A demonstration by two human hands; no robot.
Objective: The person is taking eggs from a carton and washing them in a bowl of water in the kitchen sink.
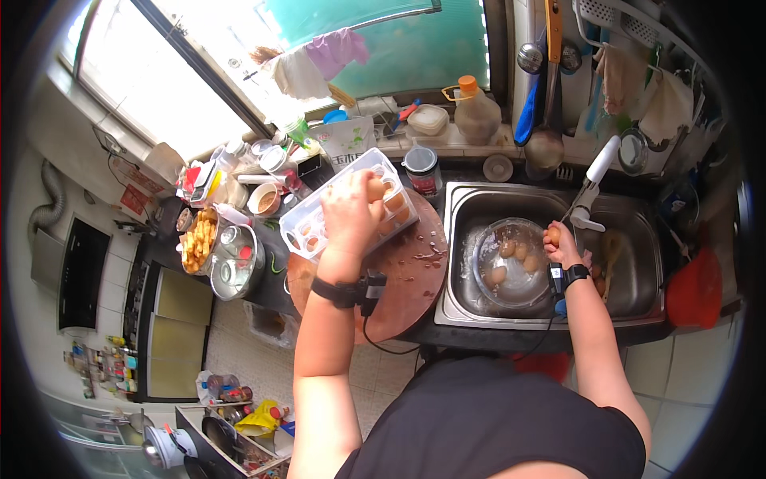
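Note:
My left hand (352, 212) is over a clear plastic egg box (311, 239), with its fingers around a brown egg (376, 189). More brown eggs sit in the box's cups, and the box rests on a round wooden board (413, 263) with wet spots. Above the divider of the steel double sink (446, 299), my right hand (560, 245) holds another brown egg (553, 235). Beside it, in the left basin, a clear bowl (479, 284) holds several eggs in water. Partly hidden by my right wrist, a few more eggs (599, 286) lie in the right basin.
The white-handled faucet (589, 203) reaches over the sink. Left of the board stand a metal bowl (258, 263), a basket of fried dough pieces (199, 242) and a small bowl (264, 198). A lidded jar (422, 170) is behind the board; a red bucket (694, 293) is at the right.

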